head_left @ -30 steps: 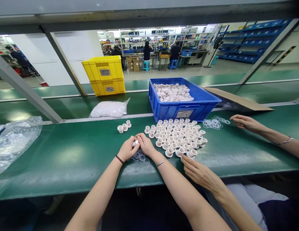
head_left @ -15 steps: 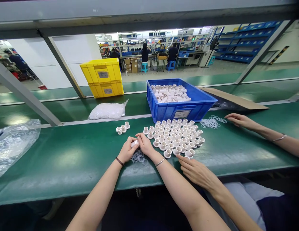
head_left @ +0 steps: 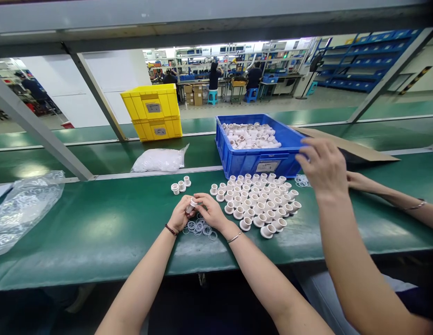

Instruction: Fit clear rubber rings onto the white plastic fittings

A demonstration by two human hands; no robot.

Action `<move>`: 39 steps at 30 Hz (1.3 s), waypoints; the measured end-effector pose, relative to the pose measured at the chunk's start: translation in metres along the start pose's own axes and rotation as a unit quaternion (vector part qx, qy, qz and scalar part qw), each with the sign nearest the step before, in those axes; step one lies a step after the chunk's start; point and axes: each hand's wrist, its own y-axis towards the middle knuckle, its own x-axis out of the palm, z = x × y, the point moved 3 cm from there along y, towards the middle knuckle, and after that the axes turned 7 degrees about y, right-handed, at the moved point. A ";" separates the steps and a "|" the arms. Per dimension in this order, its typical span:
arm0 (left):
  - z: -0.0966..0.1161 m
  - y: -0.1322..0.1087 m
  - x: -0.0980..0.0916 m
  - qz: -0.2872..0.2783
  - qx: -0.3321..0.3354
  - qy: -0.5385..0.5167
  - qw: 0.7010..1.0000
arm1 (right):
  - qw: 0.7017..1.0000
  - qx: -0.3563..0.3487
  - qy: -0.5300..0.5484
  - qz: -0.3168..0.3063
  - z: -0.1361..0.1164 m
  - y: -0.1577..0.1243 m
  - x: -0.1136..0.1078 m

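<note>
My left hand [head_left: 181, 215] is closed around a white flanged plastic fitting [head_left: 191, 205], which is tilted. The fingers of my right hand [head_left: 211, 211] are closed against the fitting's upper end; whether a ring is between them is too small to tell. Just below my hands lies a loose pile of thin translucent rings [head_left: 201, 228]. A short row of white fittings [head_left: 182, 186] stands beyond my left hand. To the right of my hands, many similar fittings [head_left: 253, 200] stand upright in a close group.
A blue bin [head_left: 251, 160] of white fittings stands behind the group. A co-worker's raised hand [head_left: 323, 163] crosses its right corner; their other hand [head_left: 359, 180] is near more rings [head_left: 302, 180]. Stacked yellow crates [head_left: 156, 111], a filled bag [head_left: 160, 159] and plastic film [head_left: 24, 209] are leftward.
The co-worker's nearer hand has risen from the front of the fitting group towards the blue bin. A fitting now stands near where it was. The fitting in my left hand shows more clearly.
</note>
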 end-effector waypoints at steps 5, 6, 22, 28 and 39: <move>-0.002 0.000 0.003 0.001 -0.025 -0.014 1.000 | 1.000 0.006 0.000 0.020 0.002 0.000 -0.003; -0.002 -0.001 0.004 -0.001 -0.030 -0.017 0.999 | 1.000 0.012 -0.005 0.020 0.004 0.000 -0.003; -0.009 -0.001 0.011 -0.002 -0.023 -0.039 0.999 | 0.991 -0.014 -0.118 0.063 0.009 -0.002 -0.005; -0.008 -0.003 0.013 -0.001 -0.025 -0.044 0.999 | 0.989 -0.007 -0.123 0.081 0.009 -0.002 -0.004; -0.005 0.006 -0.011 0.195 0.094 0.194 0.957 | 0.993 -0.003 -0.083 0.080 0.004 -0.004 0.002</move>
